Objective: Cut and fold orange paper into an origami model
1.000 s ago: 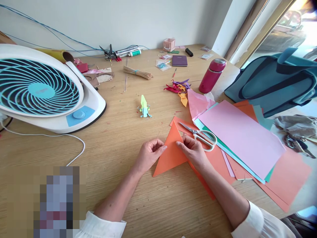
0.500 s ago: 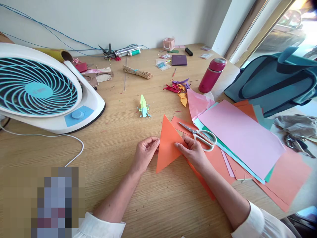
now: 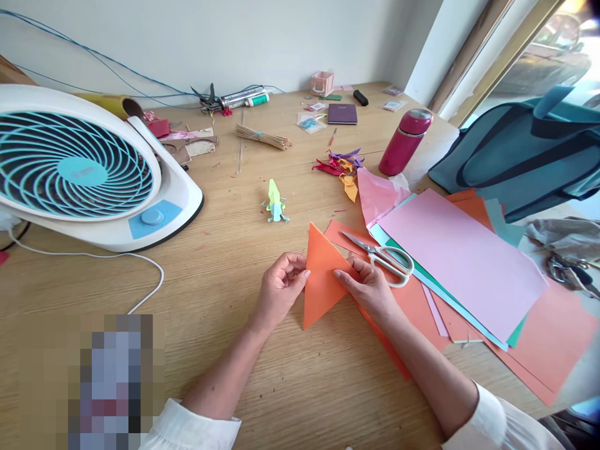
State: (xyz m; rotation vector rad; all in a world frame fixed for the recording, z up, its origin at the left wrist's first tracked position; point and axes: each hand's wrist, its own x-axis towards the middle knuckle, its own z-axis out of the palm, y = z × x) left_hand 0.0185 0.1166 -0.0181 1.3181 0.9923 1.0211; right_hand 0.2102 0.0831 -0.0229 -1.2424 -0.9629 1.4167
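An orange sheet of paper folded to a triangle (image 3: 323,275) is held up off the table between my two hands. My left hand (image 3: 284,284) pinches its left edge between thumb and fingers. On the other side my right hand (image 3: 368,281) grips it, thumb on the front face and fingers behind, partly hidden. Scissors with white handles (image 3: 391,265) lie just beyond my right hand, on orange paper (image 3: 422,312). A small green and blue paper figure (image 3: 275,203) stands on the table past the triangle.
A white fan (image 3: 173,215) fills the left side. Stacked coloured sheets (image 3: 459,256) lie right, near a teal bag (image 3: 520,156) and a red flask (image 3: 405,142). Paper scraps (image 3: 344,165), a bundle of sticks (image 3: 263,137) and a purple notebook (image 3: 342,114) lie farther back.
My left thumb and fingers have shifted slightly onto the triangle's left edge, and the paper has turned a little. The whole view has moved slightly. Both hands keep hold of the paper.
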